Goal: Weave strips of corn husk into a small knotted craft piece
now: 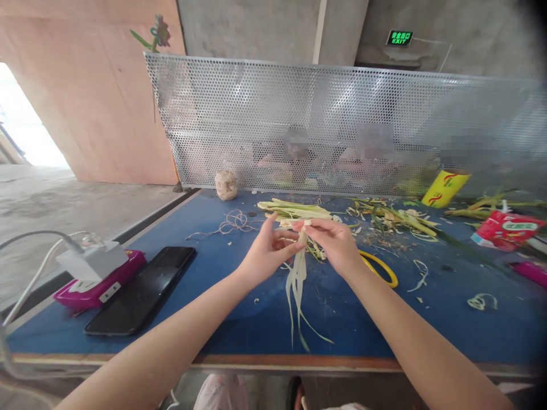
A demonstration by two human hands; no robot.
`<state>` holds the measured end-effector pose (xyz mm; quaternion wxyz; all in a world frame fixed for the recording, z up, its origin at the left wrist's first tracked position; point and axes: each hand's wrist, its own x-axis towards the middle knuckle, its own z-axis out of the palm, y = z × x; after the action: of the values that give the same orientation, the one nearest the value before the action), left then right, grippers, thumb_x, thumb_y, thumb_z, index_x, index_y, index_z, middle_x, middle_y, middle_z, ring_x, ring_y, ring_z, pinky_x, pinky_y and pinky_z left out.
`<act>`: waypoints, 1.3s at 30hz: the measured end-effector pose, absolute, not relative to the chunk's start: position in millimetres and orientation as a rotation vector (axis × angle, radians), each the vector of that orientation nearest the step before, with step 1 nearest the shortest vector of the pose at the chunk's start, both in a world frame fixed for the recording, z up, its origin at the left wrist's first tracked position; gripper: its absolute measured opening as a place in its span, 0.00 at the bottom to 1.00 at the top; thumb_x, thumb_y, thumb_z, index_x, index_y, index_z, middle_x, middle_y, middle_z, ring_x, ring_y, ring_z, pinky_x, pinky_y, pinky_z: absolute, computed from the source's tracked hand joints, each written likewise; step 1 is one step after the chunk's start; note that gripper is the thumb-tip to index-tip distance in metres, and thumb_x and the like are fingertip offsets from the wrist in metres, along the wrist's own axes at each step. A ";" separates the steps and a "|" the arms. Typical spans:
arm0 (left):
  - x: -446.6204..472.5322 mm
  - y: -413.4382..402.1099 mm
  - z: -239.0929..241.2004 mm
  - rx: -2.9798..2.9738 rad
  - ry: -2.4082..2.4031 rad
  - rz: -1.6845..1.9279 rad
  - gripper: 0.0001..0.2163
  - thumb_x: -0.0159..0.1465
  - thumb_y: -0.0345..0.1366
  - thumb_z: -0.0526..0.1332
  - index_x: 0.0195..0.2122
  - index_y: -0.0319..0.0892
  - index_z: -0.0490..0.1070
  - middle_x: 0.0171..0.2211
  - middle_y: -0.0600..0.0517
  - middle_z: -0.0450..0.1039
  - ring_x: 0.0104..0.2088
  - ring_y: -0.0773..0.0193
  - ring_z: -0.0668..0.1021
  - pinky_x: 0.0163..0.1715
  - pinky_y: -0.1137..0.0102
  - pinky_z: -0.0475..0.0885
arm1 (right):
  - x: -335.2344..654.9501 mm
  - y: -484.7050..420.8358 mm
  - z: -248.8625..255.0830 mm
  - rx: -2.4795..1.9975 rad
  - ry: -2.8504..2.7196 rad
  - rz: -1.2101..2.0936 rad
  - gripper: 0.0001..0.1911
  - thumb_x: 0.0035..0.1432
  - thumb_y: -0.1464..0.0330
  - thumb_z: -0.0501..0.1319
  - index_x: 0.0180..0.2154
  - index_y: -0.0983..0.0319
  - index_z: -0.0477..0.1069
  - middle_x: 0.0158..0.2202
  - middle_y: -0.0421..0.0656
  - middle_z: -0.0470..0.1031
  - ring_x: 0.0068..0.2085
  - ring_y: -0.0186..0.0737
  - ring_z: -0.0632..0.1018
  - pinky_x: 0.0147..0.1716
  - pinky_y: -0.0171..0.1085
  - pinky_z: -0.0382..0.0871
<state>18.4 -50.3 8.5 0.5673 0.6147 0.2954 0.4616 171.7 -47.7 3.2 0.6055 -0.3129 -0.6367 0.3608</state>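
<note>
Above the blue table (350,324), my left hand (267,253) and my right hand (335,242) meet on a bundle of pale leaf strips (298,279). Both pinch the top of the bundle with closed fingers. The strips hang down from the pinch and trail onto the table toward me. Just behind the hands lies a pile of pale green leaves (294,210).
A black phone (143,287) and a pink power strip with a white charger (96,273) lie at the left. Twine (233,222), a twine ball (225,185), a yellow ring (380,267), leaf scraps, a yellow can (444,189) and a red packet (506,229) lie around. A perforated metal screen (342,125) stands behind.
</note>
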 end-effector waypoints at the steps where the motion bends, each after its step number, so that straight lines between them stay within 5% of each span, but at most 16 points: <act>1: 19.0 -50.3 7.2 1.489 0.678 1.038 0.37 0.54 0.33 0.62 0.59 0.40 0.40 0.35 0.49 0.70 0.32 0.65 0.73 0.31 0.68 0.67 | 171.7 -47.8 3.7 -0.690 -1.428 0.887 0.05 0.51 0.68 0.62 0.32 0.57 0.76 0.32 0.41 0.78 0.38 0.40 0.77 0.42 0.42 0.69; 5: 21.1 -53.3 2.8 1.702 0.545 0.831 0.28 0.60 0.39 0.55 0.58 0.40 0.43 0.33 0.50 0.69 0.35 0.64 0.72 0.37 0.66 0.64 | 170.3 -49.8 7.7 -0.533 -1.253 1.089 0.04 0.51 0.67 0.62 0.31 0.58 0.75 0.29 0.40 0.77 0.32 0.37 0.78 0.37 0.40 0.72; 10: 23.0 -55.1 -4.8 1.737 0.445 0.784 0.26 0.63 0.41 0.50 0.59 0.38 0.39 0.21 0.60 0.56 0.25 0.70 0.66 0.31 0.68 0.64 | 181.7 -46.3 17.0 -0.448 -0.988 1.151 0.03 0.49 0.68 0.63 0.31 0.58 0.73 0.28 0.37 0.75 0.27 0.30 0.75 0.29 0.32 0.72; 17: 21.0 -55.5 -1.8 1.619 0.490 0.850 0.28 0.62 0.46 0.51 0.59 0.40 0.43 0.20 0.60 0.56 0.22 0.70 0.62 0.26 0.70 0.61 | 218.8 -32.1 25.5 -0.372 -0.843 1.134 0.02 0.48 0.71 0.62 0.28 0.58 0.70 0.24 0.35 0.66 0.19 0.24 0.60 0.14 0.25 0.55; 21: 18.8 -56.9 3.1 1.626 0.628 0.821 0.29 0.62 0.46 0.50 0.61 0.41 0.42 0.35 0.47 0.72 0.36 0.63 0.73 0.38 0.65 0.64 | 209.7 -34.3 24.5 -0.465 -0.978 1.113 0.03 0.50 0.67 0.61 0.30 0.57 0.68 0.25 0.36 0.64 0.19 0.27 0.58 0.15 0.29 0.54; 24: 20.2 -56.7 4.3 1.578 0.616 0.880 0.30 0.60 0.42 0.55 0.60 0.44 0.44 0.48 0.44 0.68 0.47 0.59 0.70 0.46 0.62 0.61 | 191.7 -42.2 22.1 -0.475 -1.084 1.295 0.05 0.50 0.66 0.61 0.30 0.58 0.66 0.26 0.36 0.64 0.21 0.27 0.62 0.20 0.30 0.61; 33: 24.9 -56.0 2.7 1.453 0.377 0.796 0.27 0.58 0.38 0.59 0.57 0.44 0.50 0.40 0.47 0.71 0.34 0.63 0.76 0.37 0.65 0.69 | 175.2 -54.4 18.4 -0.483 -1.253 1.396 0.07 0.53 0.64 0.59 0.31 0.58 0.63 0.28 0.38 0.67 0.32 0.34 0.73 0.36 0.39 0.70; 39: 25.0 -57.8 0.2 1.469 0.375 0.721 0.30 0.58 0.34 0.59 0.58 0.44 0.45 0.31 0.50 0.71 0.30 0.67 0.74 0.33 0.69 0.66 | 177.5 -57.1 25.0 -0.457 -1.186 1.382 0.05 0.53 0.66 0.59 0.31 0.58 0.63 0.28 0.37 0.64 0.26 0.30 0.66 0.27 0.33 0.67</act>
<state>25.0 -57.8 0.2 0.6679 0.6511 0.1663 0.3198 177.5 -57.1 25.0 0.5909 -0.1963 -0.5095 0.5938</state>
